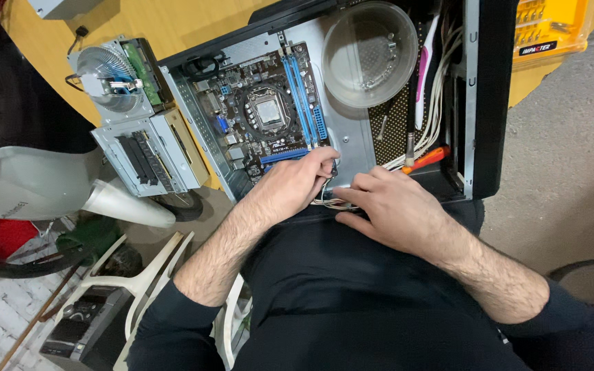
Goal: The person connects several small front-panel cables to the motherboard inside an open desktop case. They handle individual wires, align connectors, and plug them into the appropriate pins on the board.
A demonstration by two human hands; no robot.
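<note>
We find the motherboard [262, 113] in the left part of the open computer case [482, 103], with a bowl [369, 55] inside the case to its right. Left of the case, a cooler fan [108, 79] lies behind a drive [149, 154]. Both hands [297, 182] [390, 203] rest at the case's near edge, on the wires [331, 203].

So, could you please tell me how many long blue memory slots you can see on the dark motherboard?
2. The two long blue memory slots run side by side along the right edge of the dark motherboard, right of the square processor socket, above the left hand; none seem hidden.
</note>
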